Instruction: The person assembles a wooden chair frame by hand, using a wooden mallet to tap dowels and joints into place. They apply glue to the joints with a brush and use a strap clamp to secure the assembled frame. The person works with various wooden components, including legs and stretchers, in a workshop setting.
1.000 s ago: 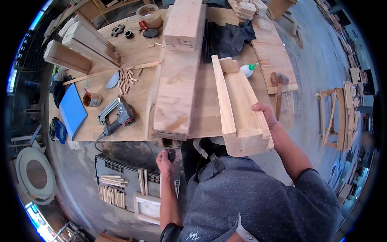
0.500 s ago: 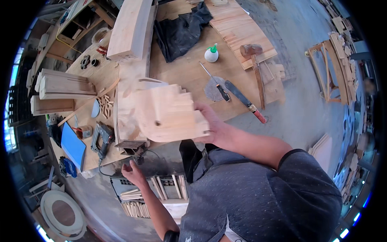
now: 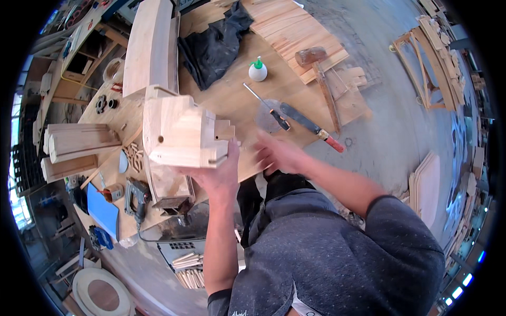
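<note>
A pale wooden block [image 3: 179,129] with stepped, notched edges and a round hole sits over the worktable's front left. My left hand [image 3: 219,176] grips its near right corner, thumb up along the side and fingers running underneath. Just right of the block, apart from it, my right hand [image 3: 279,154] is slightly blurred, its fingers loosely stretched and nothing in them. Beyond that hand lie a black-handled screwdriver [image 3: 271,111] and a dark flat tool with a red-ended handle [image 3: 311,125].
A wooden mallet [image 3: 324,79] rests near the slatted panel [image 3: 295,31]. Behind stands a white bottle with a green top [image 3: 258,69] near a black cloth [image 3: 216,47]. A nail gun [image 3: 138,197], wooden dowels [image 3: 135,157] and a blue sheet [image 3: 103,210] lie left.
My left hand has come up from below the table edge and taken hold of the wooden block. My right hand has let go of it and moved off to the right.
</note>
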Demonstrator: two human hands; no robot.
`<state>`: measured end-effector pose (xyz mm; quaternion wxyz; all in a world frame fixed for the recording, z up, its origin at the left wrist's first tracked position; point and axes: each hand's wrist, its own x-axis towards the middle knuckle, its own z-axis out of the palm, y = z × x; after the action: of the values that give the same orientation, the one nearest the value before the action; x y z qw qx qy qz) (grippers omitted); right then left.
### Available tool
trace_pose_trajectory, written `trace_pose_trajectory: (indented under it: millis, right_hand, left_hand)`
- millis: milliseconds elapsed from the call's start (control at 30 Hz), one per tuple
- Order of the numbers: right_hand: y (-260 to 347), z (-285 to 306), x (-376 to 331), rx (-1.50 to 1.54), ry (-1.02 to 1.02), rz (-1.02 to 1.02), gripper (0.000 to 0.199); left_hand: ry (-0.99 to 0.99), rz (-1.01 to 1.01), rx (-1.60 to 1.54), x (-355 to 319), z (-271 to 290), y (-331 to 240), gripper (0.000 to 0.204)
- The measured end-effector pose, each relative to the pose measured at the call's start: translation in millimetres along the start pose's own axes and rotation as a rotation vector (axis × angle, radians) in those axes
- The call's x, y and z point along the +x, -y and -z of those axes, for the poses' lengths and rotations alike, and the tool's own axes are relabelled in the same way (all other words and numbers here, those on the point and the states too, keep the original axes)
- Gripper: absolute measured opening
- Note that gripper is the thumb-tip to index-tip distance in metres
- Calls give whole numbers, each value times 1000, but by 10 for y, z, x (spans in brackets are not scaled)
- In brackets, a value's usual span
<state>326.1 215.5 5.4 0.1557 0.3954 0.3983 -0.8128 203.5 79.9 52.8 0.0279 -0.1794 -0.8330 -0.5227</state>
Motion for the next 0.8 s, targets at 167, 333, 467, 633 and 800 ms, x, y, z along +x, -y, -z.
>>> trace_pose_trajectory:
  millis: [167,333,467,633,800]
  right_hand:
    - [-521,1396,-164,-1461,-928,259,57]
    - [-630,1731,-34,-1461,-825,240,42]
    - [-249,1323,145,-1265,-666,444,46]
    - [364,898,799,-1350,-682,425,62]
    - [540,930,1090,-1405,-644,231,64]
  left_hand:
    - [230,94,49,97,244,82,59]
    - [331,242,-46,179,436,138,55]
    - [340,224,-115,58,494,290,65]
    - [187,58,-78,-127,558,423,88]
    - [103,33,-74,-242,806,404,131]
